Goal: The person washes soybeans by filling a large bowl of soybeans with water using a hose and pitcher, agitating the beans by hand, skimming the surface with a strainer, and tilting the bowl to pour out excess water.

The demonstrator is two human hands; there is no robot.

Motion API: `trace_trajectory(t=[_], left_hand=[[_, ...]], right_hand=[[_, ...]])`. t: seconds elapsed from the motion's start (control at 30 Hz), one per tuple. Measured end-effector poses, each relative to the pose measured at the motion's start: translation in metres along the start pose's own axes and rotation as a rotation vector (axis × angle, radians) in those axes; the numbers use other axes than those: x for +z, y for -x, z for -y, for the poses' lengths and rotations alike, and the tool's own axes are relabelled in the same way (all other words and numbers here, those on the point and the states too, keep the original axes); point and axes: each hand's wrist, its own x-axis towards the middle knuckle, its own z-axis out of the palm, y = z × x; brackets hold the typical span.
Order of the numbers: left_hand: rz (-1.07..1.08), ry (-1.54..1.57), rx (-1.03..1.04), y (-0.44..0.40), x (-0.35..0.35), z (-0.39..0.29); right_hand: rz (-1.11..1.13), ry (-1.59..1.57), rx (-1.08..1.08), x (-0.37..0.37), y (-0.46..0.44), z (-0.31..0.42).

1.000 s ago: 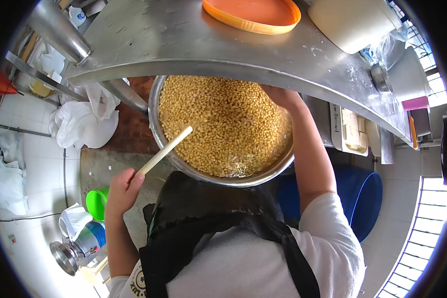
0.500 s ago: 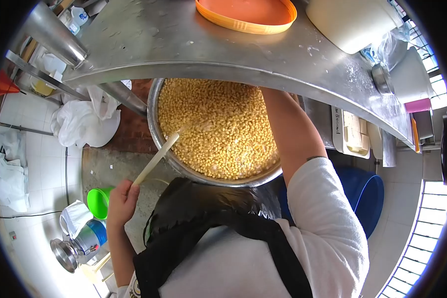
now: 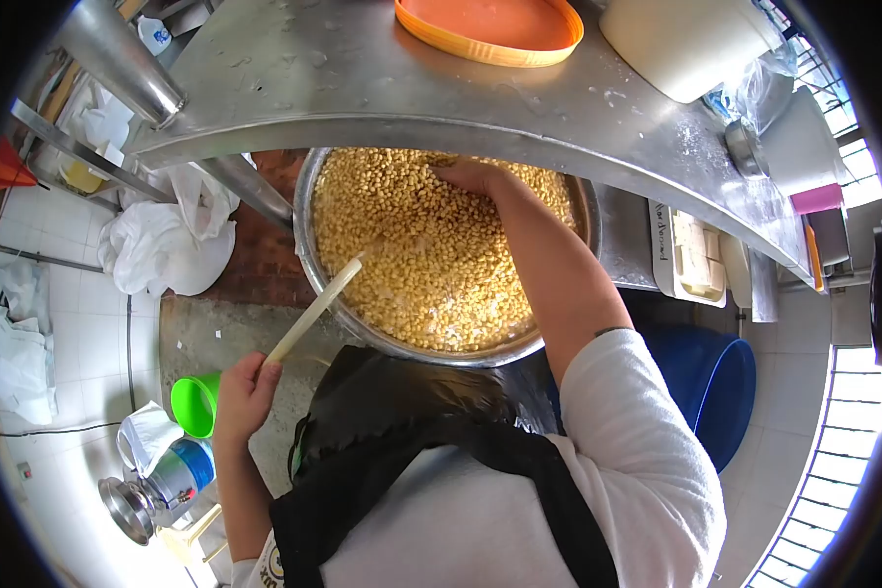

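My left hand is closed around a pale, cream-coloured hose. The hose slants up to the right, its tip over the near left rim of a large round metal basin. Wet yellow kernels fill the basin, and shiny water shows among them below the hose tip. At the far side of the basin, my right hand touches the kernels with fingers stretched to the left; some fingertips are hidden among them.
A metal shelf overhangs the basin's far edge, bearing an orange lid and a white tub. To the right is a blue barrel. A green bucket stands at lower left, white plastic bags above it.
My right hand has come out from under the shelf edge, moving left and nearer over the kernels. My left hand keeps the hose in almost the same place.
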Motion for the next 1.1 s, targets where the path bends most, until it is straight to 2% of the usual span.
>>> trace_trajectory(t=[0.03,0.17,0.23,0.27,0.37,0.4,0.43,0.5,0.53,0.57,0.63,0.67,0.7,0.77,0.8,0.87,1.0,1.07,1.1], left_hand=[[-0.001,0.001,0.003,-0.001,0.0,0.0],[0.009,0.017,0.051,-0.002,0.001,-0.002],[0.009,0.027,0.065,-0.003,0.001,-0.005],[0.008,0.031,0.073,-0.003,0.001,-0.006],[-0.003,0.035,0.088,-0.008,0.001,-0.005],[-0.013,0.034,0.094,-0.01,0.001,-0.003],[-0.011,0.034,0.095,-0.012,0.002,0.0],[-0.061,0.028,0.113,-0.016,0.003,0.004],[-0.06,0.029,0.112,-0.019,0.001,0.004],[-0.048,0.028,0.116,-0.02,-0.002,0.004],[-0.042,0.029,0.108,-0.02,-0.006,0.008],[-0.027,0.043,0.096,-0.021,-0.008,0.011],[-0.012,0.058,0.088,-0.022,-0.01,0.012],[-0.003,0.044,0.084,-0.022,-0.015,0.012],[0.009,0.03,0.085,-0.022,-0.018,0.011],[0.01,0.039,0.079,-0.022,-0.019,0.008],[0.011,0.024,0.068,-0.025,-0.019,0.006],[0.014,0.038,0.067,-0.028,-0.018,0.009],[0.02,0.053,0.063,-0.029,-0.018,0.01]], right_hand=[[0.184,-0.132,0.137,0.008,-0.004,-0.003],[0.222,-0.226,0.147,0.03,0.002,-0.001],[0.199,-0.39,0.06,0.029,0.019,0.013],[0.278,-0.304,0.089,0.023,0.019,0.016],[0.202,-0.372,0.02,0.052,0.006,-0.005],[0.184,-0.53,0.009,0.046,0.02,0.007],[0.184,-0.53,0.011,0.03,0.043,0.032],[0.198,-0.653,0.161,-0.01,0.089,0.089],[0.115,-0.714,0.287,-0.014,0.096,0.099],[0.122,-0.713,0.288,-0.014,0.096,0.096],[0.194,-1.004,-0.152,-0.023,0.101,0.1],[0.11,-1.032,-0.158,-0.031,0.116,0.108],[-0.029,-0.773,-0.174,-0.034,0.122,0.109],[0.05,-0.429,-0.084,-0.059,0.149,0.135],[0.05,-0.429,-0.082,-0.053,0.156,0.137],[-0.178,-0.101,-0.242,-0.039,0.173,0.141],[-0.16,-0.083,-0.334,0.022,0.19,0.14],[-0.058,0.134,-0.47,0.051,0.192,0.144],[-0.06,0.131,-0.467,0.055,0.19,0.151]])
